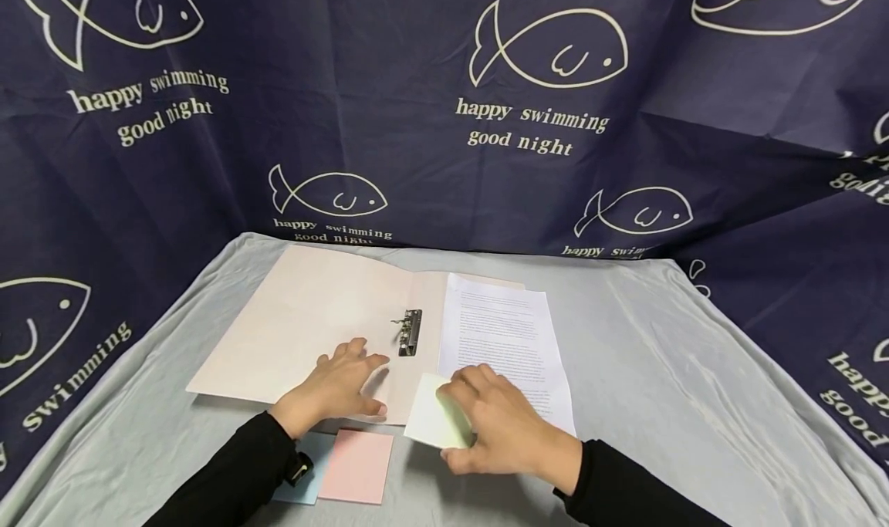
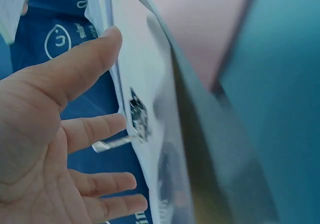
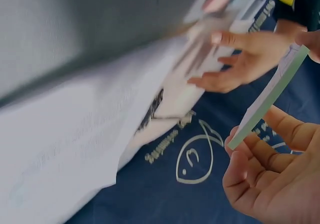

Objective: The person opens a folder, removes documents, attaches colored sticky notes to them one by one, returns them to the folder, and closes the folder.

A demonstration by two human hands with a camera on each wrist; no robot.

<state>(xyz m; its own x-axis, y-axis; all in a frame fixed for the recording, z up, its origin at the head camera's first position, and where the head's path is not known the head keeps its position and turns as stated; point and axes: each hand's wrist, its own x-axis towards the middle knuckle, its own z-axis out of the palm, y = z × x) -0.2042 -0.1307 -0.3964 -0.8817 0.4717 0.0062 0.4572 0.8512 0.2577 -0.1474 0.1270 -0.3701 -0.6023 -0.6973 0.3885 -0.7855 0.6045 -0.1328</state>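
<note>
Pale lettering on the dark blue curtain (image 1: 410, 110) reads "happy swimming good night", repeated beside outlined fish. The printed paper (image 1: 496, 326) carries lines of text too small to read; it lies over the right side of the open pink folder (image 1: 312, 311), to the right of the metal clip (image 1: 410, 332).

The right hand (image 1: 503, 423) pinches a pale green notepad (image 1: 425, 415) between thumb and fingers. The pad sits at the fingertips, tilted, on the hand's left, above the folder's near edge and beside the paper's lower left part.

The left hand (image 1: 336, 382) holds nothing, its fingers spread over the folder. Nearer the person, a pink notepad (image 1: 356, 467) lies beside a blue notepad (image 1: 309, 487) on the grey cloth (image 1: 639, 365).
</note>
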